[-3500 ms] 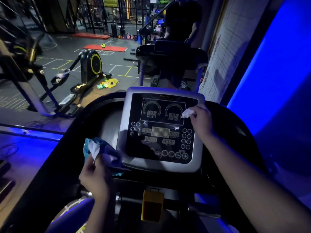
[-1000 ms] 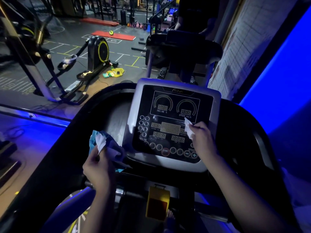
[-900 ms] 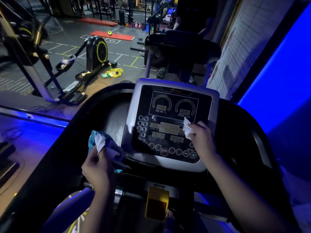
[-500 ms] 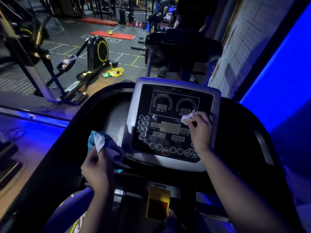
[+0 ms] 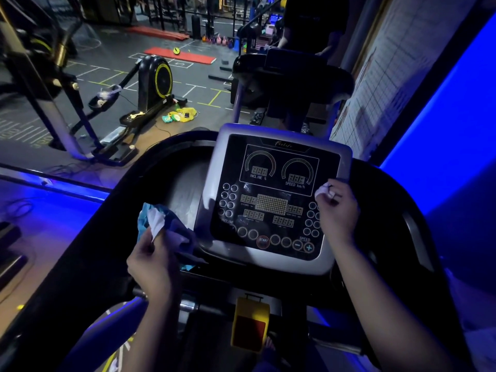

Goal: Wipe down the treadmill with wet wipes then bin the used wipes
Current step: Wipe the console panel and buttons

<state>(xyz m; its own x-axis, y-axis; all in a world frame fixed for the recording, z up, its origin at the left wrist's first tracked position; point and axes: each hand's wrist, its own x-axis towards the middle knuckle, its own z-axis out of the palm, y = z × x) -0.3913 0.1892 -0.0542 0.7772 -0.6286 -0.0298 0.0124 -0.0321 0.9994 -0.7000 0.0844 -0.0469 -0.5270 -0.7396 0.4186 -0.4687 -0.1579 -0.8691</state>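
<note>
The right hand [image 5: 336, 213], pinching the crumpled wet wipe [image 5: 323, 190], has slid off the speed dial [image 5: 296, 178] to the right edge of the console [image 5: 271, 204]; the left hand [image 5: 150, 261] grips the wipe pack [image 5: 171, 233] beside it; panel likely near done, binning ahead.

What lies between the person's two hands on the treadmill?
In the head view, the treadmill's console spans the gap: the left hand holds a blue wipes pack at its left edge, the right hand a crumpled wipe at its right.

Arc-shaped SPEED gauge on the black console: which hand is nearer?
Right. The right hand sits just lower-right of the SPEED gauge; the left hand is off the console's lower-left edge.
</note>
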